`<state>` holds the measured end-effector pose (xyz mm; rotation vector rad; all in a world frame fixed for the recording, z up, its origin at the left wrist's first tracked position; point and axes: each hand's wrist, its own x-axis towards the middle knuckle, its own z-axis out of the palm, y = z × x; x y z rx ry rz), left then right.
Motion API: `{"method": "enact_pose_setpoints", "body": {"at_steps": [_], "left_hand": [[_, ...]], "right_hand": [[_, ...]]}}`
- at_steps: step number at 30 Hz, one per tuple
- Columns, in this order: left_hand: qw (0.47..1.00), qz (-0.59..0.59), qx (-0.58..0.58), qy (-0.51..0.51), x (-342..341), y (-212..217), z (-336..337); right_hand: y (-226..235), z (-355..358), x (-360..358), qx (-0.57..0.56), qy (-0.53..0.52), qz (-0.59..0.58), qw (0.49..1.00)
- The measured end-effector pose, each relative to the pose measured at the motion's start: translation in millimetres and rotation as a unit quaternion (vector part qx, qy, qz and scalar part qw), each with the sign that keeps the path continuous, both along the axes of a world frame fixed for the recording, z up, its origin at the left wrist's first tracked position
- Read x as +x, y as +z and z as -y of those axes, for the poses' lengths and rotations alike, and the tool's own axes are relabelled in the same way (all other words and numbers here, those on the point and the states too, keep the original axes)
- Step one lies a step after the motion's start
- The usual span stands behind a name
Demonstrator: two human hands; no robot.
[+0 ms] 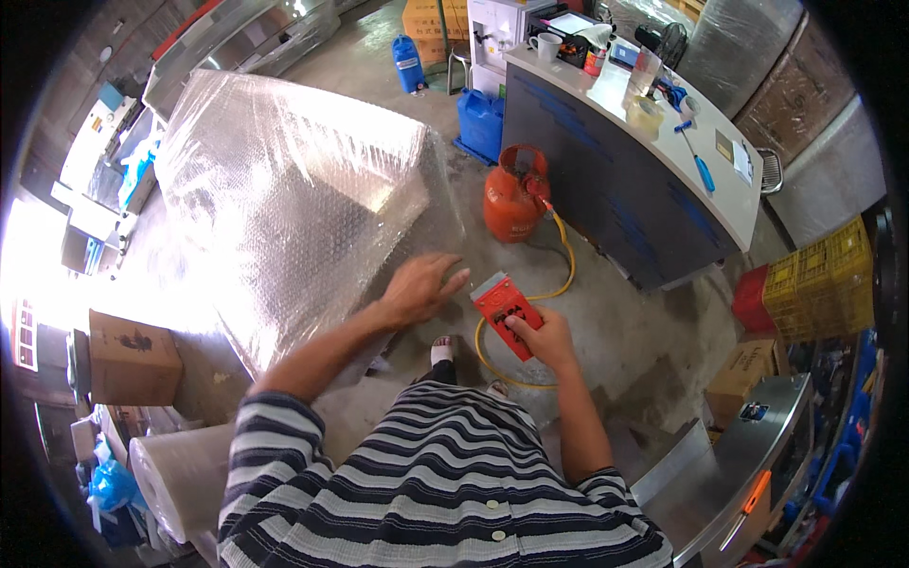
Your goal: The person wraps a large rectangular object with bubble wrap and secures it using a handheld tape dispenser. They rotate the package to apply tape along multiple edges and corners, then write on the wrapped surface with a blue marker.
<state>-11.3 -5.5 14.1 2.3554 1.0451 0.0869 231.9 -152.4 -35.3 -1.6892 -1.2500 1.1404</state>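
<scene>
At the near edge, the striped shirt [445,473] is seen, with a clear film roll [185,483] to the left and an orange-handled knife [748,506] on a metal surface [705,483] to the right.

Ahead of the shirt, a red flat packet [500,305] is held above the floor [653,331] by the right hand [544,338]. Its lower part is gripped, with the thumb laid across the printed face. The fingers of the left hand [419,289] are loosely curled and parted, with nothing seen in them. The left hand is positioned by the near corner of a large bubble-wrapped block [294,170]; contact cannot be confirmed.

The packet is judged light, thin and fairly stiff, with a smooth face that may slip. It should be held by the red body, along the long sides. A grey strip projects from its upper end; whether this is metal or film cannot be told, so it should be treated as sharp and kept clear of the fingers.

Farther out, an orange gas cylinder [512,210] with a yellow hose [570,256] is stood beside a bench [734,204]. Beyond it, a blue container [481,123] is placed.
</scene>
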Motion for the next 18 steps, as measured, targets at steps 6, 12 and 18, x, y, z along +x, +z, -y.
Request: {"method": "enact_pose_setpoints", "body": {"at_steps": [6,12,18], "left_hand": [[0.861,0.337,-0.366,0.102,13.0,59.6,14.8],[0.827,0.35,-0.399,0.185,-12.6,89.0,1.9],[0.905,0.289,-0.082,0.3,-19.5,99.6,-38.7]], "right_hand": [[56.3,-20.1,-1.2,0.175,0.027,-0.018,0.984],[76.6,-44.5,-26.8,0.227,0.064,0.035,0.971],[101.2,-77.9,-58.2,0.201,0.034,0.183,0.962]]}}
